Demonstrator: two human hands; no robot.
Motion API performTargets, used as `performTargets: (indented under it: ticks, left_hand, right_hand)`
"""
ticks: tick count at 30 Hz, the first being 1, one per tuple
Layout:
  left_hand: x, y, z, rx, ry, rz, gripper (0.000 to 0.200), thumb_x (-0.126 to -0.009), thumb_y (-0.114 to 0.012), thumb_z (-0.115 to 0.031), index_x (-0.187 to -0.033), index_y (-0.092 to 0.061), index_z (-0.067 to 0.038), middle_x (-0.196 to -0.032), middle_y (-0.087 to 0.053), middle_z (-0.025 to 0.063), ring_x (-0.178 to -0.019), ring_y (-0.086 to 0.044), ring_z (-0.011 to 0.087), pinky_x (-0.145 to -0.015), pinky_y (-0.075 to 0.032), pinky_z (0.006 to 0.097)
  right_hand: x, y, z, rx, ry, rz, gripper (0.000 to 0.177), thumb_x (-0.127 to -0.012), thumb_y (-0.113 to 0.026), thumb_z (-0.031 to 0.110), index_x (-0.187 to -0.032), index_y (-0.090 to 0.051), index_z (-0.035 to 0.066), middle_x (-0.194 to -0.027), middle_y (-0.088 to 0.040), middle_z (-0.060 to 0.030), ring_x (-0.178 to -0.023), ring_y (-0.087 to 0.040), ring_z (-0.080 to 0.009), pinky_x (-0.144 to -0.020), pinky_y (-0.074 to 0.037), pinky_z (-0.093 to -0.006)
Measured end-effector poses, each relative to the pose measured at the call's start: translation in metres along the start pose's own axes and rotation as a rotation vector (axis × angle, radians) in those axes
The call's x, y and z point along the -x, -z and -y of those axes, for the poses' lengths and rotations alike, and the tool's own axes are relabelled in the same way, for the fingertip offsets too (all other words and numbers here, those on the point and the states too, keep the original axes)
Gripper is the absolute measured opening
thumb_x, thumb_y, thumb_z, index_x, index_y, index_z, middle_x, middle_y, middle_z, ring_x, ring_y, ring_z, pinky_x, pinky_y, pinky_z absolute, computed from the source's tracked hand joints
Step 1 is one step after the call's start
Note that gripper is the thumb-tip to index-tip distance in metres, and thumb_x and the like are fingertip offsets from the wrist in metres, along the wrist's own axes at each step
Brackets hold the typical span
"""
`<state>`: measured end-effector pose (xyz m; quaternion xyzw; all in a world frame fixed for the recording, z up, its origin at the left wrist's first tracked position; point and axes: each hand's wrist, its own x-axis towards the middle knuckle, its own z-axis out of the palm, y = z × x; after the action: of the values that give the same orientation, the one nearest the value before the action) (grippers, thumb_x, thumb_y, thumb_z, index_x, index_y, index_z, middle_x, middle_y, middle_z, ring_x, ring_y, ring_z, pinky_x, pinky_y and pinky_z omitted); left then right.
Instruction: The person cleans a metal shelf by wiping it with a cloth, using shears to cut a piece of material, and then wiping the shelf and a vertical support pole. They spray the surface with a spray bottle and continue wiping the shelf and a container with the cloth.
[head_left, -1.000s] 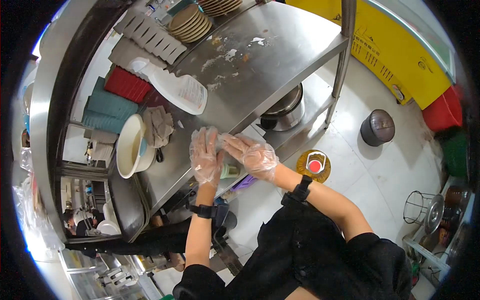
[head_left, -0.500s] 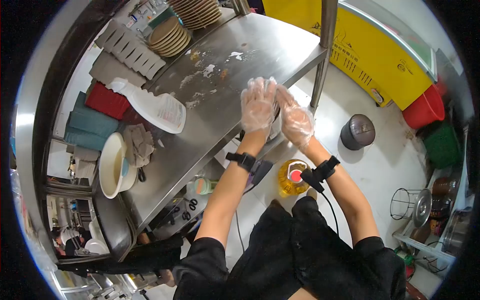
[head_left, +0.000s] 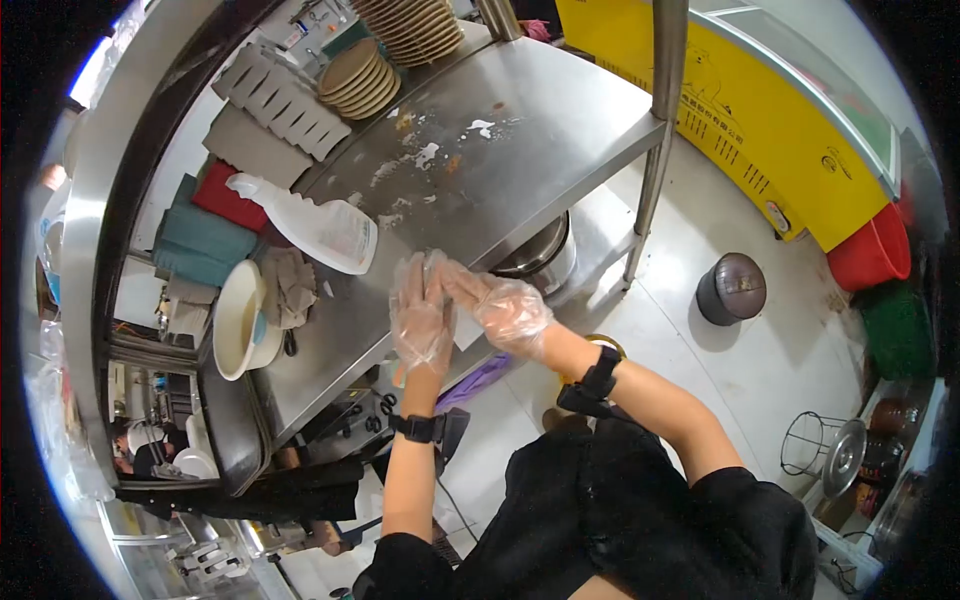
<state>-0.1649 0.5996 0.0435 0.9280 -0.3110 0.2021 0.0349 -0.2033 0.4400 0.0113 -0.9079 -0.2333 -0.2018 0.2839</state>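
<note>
My left hand (head_left: pixel 422 312), in a clear plastic glove, is held up over the front edge of the steel worktable (head_left: pixel 545 130), its fingers stretched out. My right hand (head_left: pixel 508 308), gloved likewise, reaches across from the right with extended fingers that touch the left hand's fingers. Neither hand shows an object in it. Nearest to them on the tabletop lies a white spray bottle (head_left: pixel 335 232) on its side. White foamy patches (head_left: pixel 425 155) and orange-brown smears (head_left: pixel 453 163) mark the steel beyond it.
A cream basin (head_left: pixel 232 325), a crumpled grey cloth (head_left: pixel 288 285), folded teal cloths (head_left: pixel 205 240) and stacked plates (head_left: pixel 360 80) line the table's left side. A steel pot (head_left: pixel 552 255) stands below. On the floor is a brown stool (head_left: pixel 731 288); a yellow freezer (head_left: pixel 760 130) stands behind.
Both hands have moved left and toward my body, still touching. The camera view has shifted slightly, and the pot under the table now shows. My right forearm now mostly covers the yellow oil jug.
</note>
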Motion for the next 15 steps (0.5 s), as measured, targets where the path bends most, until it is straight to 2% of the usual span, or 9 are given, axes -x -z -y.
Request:
performTargets:
  ticks: [3, 5, 7, 9, 10, 12, 15]
  left_hand:
    - [0.001, -0.003, 0.002, 0.061, 0.034, -0.051, 0.064, -0.084, -0.067, -0.010, -0.144, -0.046, -0.014, -0.150, -0.042, 0.0145, -0.136, -0.041, 0.0404, -0.109, -0.039, 0.0488]
    - [-0.007, -0.006, -0.012, 0.083, 0.075, -0.026, 0.066, -0.083, -0.067, -0.013, -0.145, -0.044, -0.019, -0.149, -0.042, 0.0122, -0.139, -0.038, 0.0366, -0.114, -0.032, 0.0474]
    - [-0.021, -0.018, -0.024, 0.059, 0.084, -0.026, 0.066, -0.083, -0.067, -0.013, -0.145, -0.044, -0.018, -0.149, -0.043, 0.0119, -0.138, -0.039, 0.0360, -0.114, -0.032, 0.0472]
    - [-0.040, -0.027, -0.042, 0.051, 0.048, -0.049, 0.066, -0.083, -0.067, -0.014, -0.144, -0.045, -0.017, -0.147, -0.045, 0.0112, -0.139, -0.039, 0.0346, -0.113, -0.032, 0.0467]
    - [-0.050, -0.031, -0.052, 0.057, 0.025, -0.070, 0.065, -0.083, -0.067, -0.015, -0.144, -0.046, -0.015, -0.147, -0.045, 0.0109, -0.139, -0.038, 0.0331, -0.113, -0.032, 0.0464]
    - [-0.072, -0.039, -0.069, 0.071, -0.020, -0.084, 0.063, -0.084, -0.065, -0.017, -0.144, -0.046, -0.015, -0.148, -0.045, 0.0108, -0.139, -0.038, 0.0325, -0.113, -0.032, 0.0464]
    - [-0.105, -0.059, -0.095, 0.064, -0.092, -0.074, 0.057, -0.089, -0.059, -0.019, -0.145, -0.046, -0.017, -0.147, -0.046, 0.0108, -0.138, -0.040, 0.0314, -0.113, -0.032, 0.0457]
  right_hand:
    - [-0.003, -0.005, -0.003, 0.006, -0.017, -0.015, 0.063, -0.082, -0.052, 0.007, -0.143, -0.042, -0.002, -0.151, -0.041, -0.0175, -0.122, -0.055, -0.0329, -0.103, -0.047, -0.0366]
    - [-0.001, 0.000, -0.017, 0.070, 0.005, -0.047, 0.057, -0.084, -0.051, 0.009, -0.140, -0.046, -0.002, -0.149, -0.043, -0.0172, -0.124, -0.054, -0.0325, -0.103, -0.046, -0.0369]
    - [0.005, 0.016, -0.030, 0.131, -0.009, -0.025, 0.056, -0.085, -0.049, 0.011, -0.140, -0.047, 0.000, -0.150, -0.043, -0.0166, -0.128, -0.052, -0.0312, -0.106, -0.045, -0.0384]
    - [0.012, 0.021, -0.048, 0.201, -0.035, -0.103, 0.057, -0.085, -0.049, 0.011, -0.141, -0.046, 0.000, -0.149, -0.044, -0.0155, -0.131, -0.051, -0.0297, -0.109, -0.043, -0.0386]
    - [0.012, 0.033, -0.051, 0.233, -0.133, 0.037, 0.058, -0.086, -0.048, 0.010, -0.142, -0.045, 0.001, -0.149, -0.046, -0.0159, -0.132, -0.051, -0.0292, -0.110, -0.042, -0.0380]
    - [0.023, 0.039, -0.077, 0.252, -0.106, -0.147, 0.058, -0.086, -0.047, 0.011, -0.144, -0.044, 0.002, -0.146, -0.049, -0.0166, -0.130, -0.052, -0.0298, -0.108, -0.044, -0.0381]
    - [0.033, 0.058, -0.106, 0.295, -0.171, -0.235, 0.060, -0.083, -0.048, 0.003, -0.142, -0.047, 0.004, -0.144, -0.050, -0.0175, -0.125, -0.056, -0.0314, -0.104, -0.048, -0.0384]
